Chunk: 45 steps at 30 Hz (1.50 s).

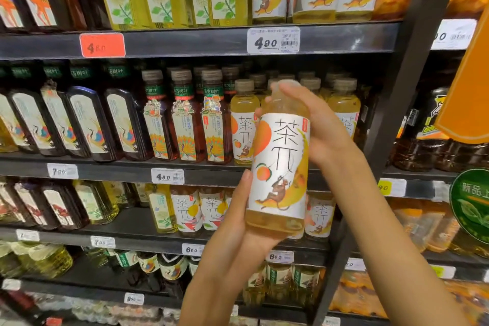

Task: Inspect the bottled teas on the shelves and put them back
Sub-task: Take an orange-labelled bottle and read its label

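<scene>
Holding this peach tea bottle (277, 164) up in front of the shelving (201, 40), I take the middle shelf (116, 171) as my landmark: the bottle hangs upright just before that shelf's front lip, its base dropping below the lip and its cap rising among the caps of the same-flavour row (244, 119) standing on it. That row has a gap directly behind my bottle, which I judge is its home slot.

My right hand (315, 124) wraps the shoulder and neck from the far side, fingers curled over the cap end. My left hand (238, 219) cups the base from below, thumb lying up the label's left edge, so both hands are clamped on the one bottle.

To inspect well, I should turn it slowly about its upright axis, letting the left palm carry the weight while the right fingers steer. The label front faces me; the date print may sit on the cap or near the base, both partly hidden by my fingers, so I'd ease them aside in turn.

Below the landmark shelf, the price tag (167, 176) reads 4.80.
</scene>
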{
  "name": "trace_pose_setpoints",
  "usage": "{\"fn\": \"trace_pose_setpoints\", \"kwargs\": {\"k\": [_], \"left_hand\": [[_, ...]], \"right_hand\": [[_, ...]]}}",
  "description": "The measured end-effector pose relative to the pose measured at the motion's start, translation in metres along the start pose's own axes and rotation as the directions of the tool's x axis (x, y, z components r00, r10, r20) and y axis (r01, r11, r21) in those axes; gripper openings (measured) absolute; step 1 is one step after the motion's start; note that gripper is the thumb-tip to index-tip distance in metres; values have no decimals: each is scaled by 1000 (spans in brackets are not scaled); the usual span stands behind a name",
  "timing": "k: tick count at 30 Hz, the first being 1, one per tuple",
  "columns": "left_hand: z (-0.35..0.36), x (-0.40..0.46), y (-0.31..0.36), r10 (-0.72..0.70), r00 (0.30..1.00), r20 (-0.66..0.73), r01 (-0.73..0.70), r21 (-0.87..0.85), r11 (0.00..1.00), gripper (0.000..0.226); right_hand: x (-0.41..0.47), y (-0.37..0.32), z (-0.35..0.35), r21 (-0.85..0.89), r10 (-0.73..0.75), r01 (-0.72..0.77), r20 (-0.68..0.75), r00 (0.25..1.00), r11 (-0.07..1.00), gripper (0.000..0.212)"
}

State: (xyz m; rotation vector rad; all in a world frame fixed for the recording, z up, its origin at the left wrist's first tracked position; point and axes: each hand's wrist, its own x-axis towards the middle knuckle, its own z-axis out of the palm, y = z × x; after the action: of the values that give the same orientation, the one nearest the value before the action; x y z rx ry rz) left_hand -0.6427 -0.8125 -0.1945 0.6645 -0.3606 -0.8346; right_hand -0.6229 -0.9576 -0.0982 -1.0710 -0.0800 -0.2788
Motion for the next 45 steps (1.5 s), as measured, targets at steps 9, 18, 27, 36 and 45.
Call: {"fn": "trace_pose_setpoints", "kwargs": {"k": [9, 18, 27, 36, 45], "left_hand": [[-12, 4, 23, 211, 973, 98, -222, 660, 718, 47], [-18, 30, 23, 400, 896, 194, -383, 795, 471, 67], [-20, 59, 38, 516, 814, 266, -416, 887, 199, 59], [-24, 54, 33, 463, 843, 274, -458, 818, 349, 75], [-11, 37, 7, 275, 936, 218, -350, 637, 687, 28]], "right_hand": [[-8, -9, 2, -262, -314, 335, 119, 942, 905, 30], [-32, -2, 6, -440, -458, 529, 266, 848, 726, 31], [-46, -5, -9, -486, -359, 660, 575, 735, 573, 53], [-42, -11, -17, -360, -436, 610, 457, 775, 706, 47], [-14, -11, -28, 35, -324, 330, 303, 896, 943, 60]]}}
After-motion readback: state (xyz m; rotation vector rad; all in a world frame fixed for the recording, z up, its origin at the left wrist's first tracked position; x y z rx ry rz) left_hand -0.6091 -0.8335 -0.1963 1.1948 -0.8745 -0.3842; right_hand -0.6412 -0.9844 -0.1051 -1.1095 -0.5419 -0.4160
